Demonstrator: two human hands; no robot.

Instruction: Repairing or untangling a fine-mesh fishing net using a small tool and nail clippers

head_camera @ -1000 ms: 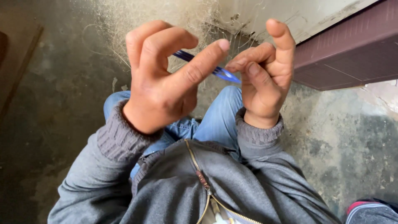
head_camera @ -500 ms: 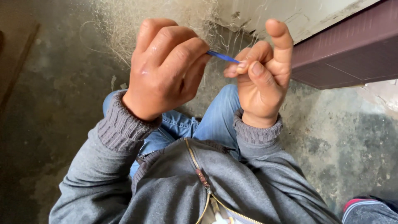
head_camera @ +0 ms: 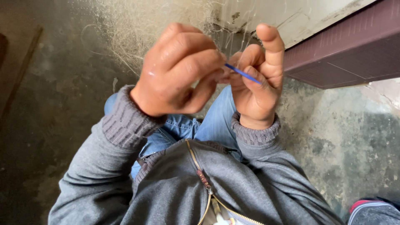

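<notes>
Pinching thin blue stick btwn both hands: left, right (index raised).

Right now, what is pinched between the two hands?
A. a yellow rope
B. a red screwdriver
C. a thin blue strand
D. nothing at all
C: a thin blue strand runs from the closed fingertips of the left hand across the fingers of the right hand, held up above the blue jeans.
</notes>
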